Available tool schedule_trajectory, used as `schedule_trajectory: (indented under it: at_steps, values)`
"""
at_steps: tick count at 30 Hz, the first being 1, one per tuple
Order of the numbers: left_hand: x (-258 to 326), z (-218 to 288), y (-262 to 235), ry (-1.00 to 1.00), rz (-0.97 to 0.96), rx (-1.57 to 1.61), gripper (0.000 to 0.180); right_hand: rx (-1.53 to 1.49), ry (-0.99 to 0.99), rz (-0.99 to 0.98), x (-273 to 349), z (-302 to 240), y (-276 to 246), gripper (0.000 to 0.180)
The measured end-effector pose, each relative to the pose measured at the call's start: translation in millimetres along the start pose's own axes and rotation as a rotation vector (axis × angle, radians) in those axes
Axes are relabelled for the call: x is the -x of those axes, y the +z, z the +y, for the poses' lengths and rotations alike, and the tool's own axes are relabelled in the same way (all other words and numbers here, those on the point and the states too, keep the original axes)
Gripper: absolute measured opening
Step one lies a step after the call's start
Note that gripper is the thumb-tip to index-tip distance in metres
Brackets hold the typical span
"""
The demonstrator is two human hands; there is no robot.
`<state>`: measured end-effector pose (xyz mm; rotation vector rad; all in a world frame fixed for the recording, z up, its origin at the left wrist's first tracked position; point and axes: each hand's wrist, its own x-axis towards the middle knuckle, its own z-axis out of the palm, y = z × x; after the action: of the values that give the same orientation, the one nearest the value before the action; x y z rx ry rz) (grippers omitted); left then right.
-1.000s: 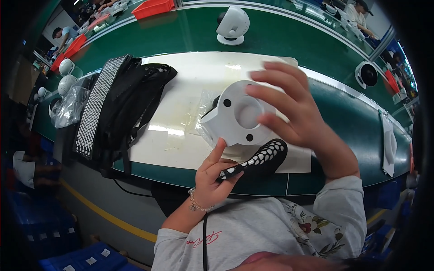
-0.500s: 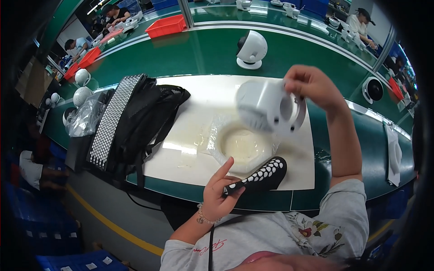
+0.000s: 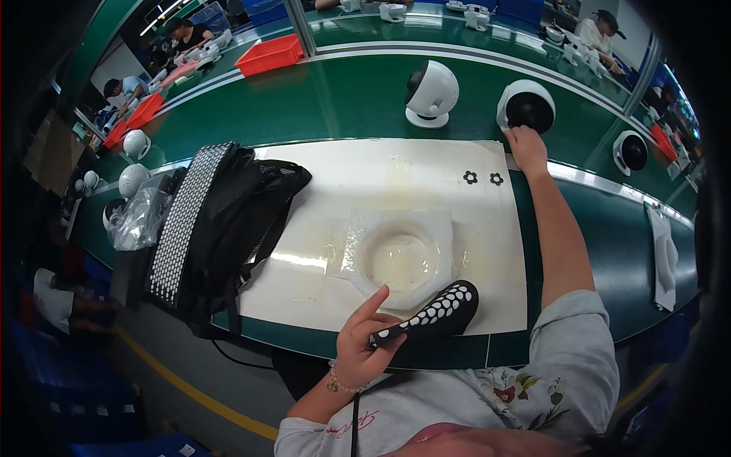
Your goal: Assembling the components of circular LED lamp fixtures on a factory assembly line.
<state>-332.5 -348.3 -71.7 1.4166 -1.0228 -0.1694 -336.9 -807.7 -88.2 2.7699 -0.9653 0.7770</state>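
Note:
My left hand (image 3: 364, 343) is closed on the narrow end of a black piece with white honeycomb-like dots (image 3: 438, 308), its index finger stretched up. The piece's wide end lies over the near edge of a white work mat. My right arm reaches to the far right, where my right hand (image 3: 525, 145) grips the lower edge of a rounded white device with a black front (image 3: 506, 103). This device is at the green conveyor belt; its base is hidden by the hand. Between my hands, a ring-shaped holder in clear wrap (image 3: 442, 228) sits on the mat.
A similar white device (image 3: 435, 91) stands on the belt, another (image 3: 630, 152) farther right. At left lies a black mesh bag (image 3: 251, 198) with a dotted panel, beside clear plastic bags (image 3: 142, 213). Two small black flower-shaped pieces (image 3: 483, 178) are on the mat. Red bins (image 3: 270, 55) and co-workers are beyond.
My right hand has carried the white device from above the wrapped ring away and rightward to the belt. The flower-shaped pieces now show. My left hand keeps its grip on the dotted piece.

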Motion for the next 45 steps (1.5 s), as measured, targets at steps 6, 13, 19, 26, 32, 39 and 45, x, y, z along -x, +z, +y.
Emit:
schedule_trajectory:
  at_steps: [6, 13, 19, 26, 32, 39, 45]
  values:
    - [-0.2, 1.1, -1.2, -0.002, -0.025, -0.009, 0.029, 0.018, -0.075, -0.059, -3.8, -8.0, -22.4, 0.023]
    - [-1.1, 0.5, 1.0, -0.004, -0.002, -0.023, 0.027, -0.314, -0.305, -0.242, -3.6, -139.2, 1.8, 0.031]
    - [-1.0, 2.1, 1.8, -0.056, -0.004, 0.038, 0.027, -0.213, -0.038, -0.162, -22.7, -152.9, 2.6, 0.038]
    - [-3.4, 9.2, 3.2, -0.033, -0.04, 0.064, 0.023, -0.353, -0.412, 0.187, -31.6, -95.3, -30.0, 0.017]
    - [5.5, 7.6, -4.7, -0.137, -0.061, 0.046, 0.025, -1.175, -0.053, -0.197, 34.0, -152.6, -145.0, 0.026]
    - [3.1, 2.7, -4.9, 0.013, -0.037, 0.072, 0.027, -1.419, -0.106, -0.654, 92.7, -190.0, -175.5, 0.032]
    - [8.1, 4.8, -2.3, 0.033, 0.008, 0.103, 0.023, -1.284, -0.209, -0.579, 104.2, -190.5, -167.5, 0.034]
